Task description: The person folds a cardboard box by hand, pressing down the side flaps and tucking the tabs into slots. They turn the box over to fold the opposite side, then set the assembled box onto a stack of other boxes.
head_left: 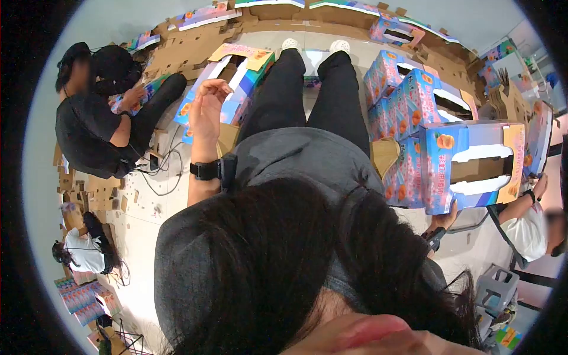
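Observation:
My left hand (207,109) is raised on the left, fingers loosely bent and apart, with nothing seen in it. Behind it lies a printed carton (236,68) with a long white-edged cut-out, beside my leg. On the right, my right hand (447,218) grips the lower edge of a blue and pink carton (435,171) with a fruit picture and a large opening in its face. Part of that hand is hidden under the carton. Several similar cartons (408,103) stand just beyond it, next to my other leg.
A seated person in black (89,130) works at the left, and another in white (89,248) sits farther off. Someone in a white top (526,234) is at the right edge. Flattened cardboard (260,23) lines the wall; cables (171,171) and scraps lie on the floor. A grey stool (497,287) stands lower right.

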A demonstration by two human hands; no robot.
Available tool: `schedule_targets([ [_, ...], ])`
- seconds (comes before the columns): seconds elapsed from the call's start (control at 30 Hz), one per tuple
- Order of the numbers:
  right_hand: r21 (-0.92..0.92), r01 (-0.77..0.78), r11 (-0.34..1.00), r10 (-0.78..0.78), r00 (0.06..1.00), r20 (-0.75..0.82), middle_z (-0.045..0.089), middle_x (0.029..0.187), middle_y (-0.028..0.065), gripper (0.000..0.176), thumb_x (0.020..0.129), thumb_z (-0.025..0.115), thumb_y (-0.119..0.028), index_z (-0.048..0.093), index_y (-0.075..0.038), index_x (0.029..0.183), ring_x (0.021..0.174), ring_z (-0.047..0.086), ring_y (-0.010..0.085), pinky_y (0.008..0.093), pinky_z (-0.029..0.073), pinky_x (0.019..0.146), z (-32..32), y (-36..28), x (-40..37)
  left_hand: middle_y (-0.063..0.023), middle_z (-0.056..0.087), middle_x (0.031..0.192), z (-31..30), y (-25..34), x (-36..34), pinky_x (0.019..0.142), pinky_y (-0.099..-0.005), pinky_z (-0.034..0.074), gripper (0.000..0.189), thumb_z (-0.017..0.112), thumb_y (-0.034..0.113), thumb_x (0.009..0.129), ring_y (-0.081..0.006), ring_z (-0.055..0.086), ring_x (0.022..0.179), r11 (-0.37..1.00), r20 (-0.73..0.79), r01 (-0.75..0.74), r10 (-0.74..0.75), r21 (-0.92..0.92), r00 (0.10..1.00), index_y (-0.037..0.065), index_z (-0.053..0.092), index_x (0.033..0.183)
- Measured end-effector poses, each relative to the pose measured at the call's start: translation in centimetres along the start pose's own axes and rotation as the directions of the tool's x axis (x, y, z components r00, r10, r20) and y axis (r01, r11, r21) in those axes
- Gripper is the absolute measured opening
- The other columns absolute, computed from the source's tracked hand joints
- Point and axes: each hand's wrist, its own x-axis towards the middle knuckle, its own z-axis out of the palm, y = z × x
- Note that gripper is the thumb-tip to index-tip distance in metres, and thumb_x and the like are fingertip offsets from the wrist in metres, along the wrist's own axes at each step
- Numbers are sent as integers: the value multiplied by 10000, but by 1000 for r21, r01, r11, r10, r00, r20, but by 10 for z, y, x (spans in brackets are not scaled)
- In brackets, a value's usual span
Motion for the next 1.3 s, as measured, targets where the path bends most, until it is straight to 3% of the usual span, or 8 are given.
schedule_targets([
  [0.1,35,-37,999,36,999,29,580,1254,139,581,848,675,-366,506,-38,1297,1113,579,305,515,497,895,1,5,5,-117,598,997,0,0,0,947,-366,400,543,457,482,915,-227,563,982,1000,11,5,-5,-10,1000,-11,578,1108],
  [0.4,138,-118,983,125,992,-37,547,1336,125,634,845,685,-379,486,-36,1340,1225,519,312,526,411,1022,-2,14,2,-117,590,1016,-4,-2,-1,949,-365,403,488,447,428,935,-223,557,979,999,-21,4,-5,-49,1000,-12,580,1098],
  [0.7,150,-265,952,273,962,-31,574,1316,103,582,862,662,-372,514,-73,1339,1209,536,295,507,416,1021,-10,-3,-2,-120,589,1012,-5,-3,-2,952,-364,400,484,453,430,940,-228,555,981,997,-26,28,-30,-71,999,-10,581,1095],
  [0.8,150,-261,954,271,961,-54,590,1293,95,577,850,672,-381,528,-90,1328,1188,551,283,507,426,1002,-15,-2,3,-118,572,1000,-3,-3,-2,958,-380,385,480,356,424,998,-239,539,985,998,11,21,-20,-59,1000,1,558,1102],
  [0.9,71,-311,948,311,950,15,584,1300,86,589,826,687,-422,549,-113,1308,1172,555,287,507,435,980,-9,-4,-4,-117,571,1004,-5,-4,-2,954,-380,390,476,360,423,998,-241,538,991,998,-4,20,-20,-67,1000,3,559,1100],
  [1.0,41,-406,913,406,914,-7,572,1310,81,618,809,682,-475,552,-137,1310,1184,537,289,501,428,982,7,-13,-15,-113,590,1003,-5,-1,-2,953,-368,401,475,443,433,952,-224,558,982,996,-54,37,-41,-83,998,-2,582,1082],
  [1.3,-102,-506,857,503,863,-49,536,1344,103,746,786,629,-614,529,-131,1346,1220,495,289,482,391,1031,27,-20,-20,-95,584,993,-7,-4,-2,932,-352,419,367,475,344,961,-208,565,964,994,-67,47,-53,-98,996,9,585,1062],
])
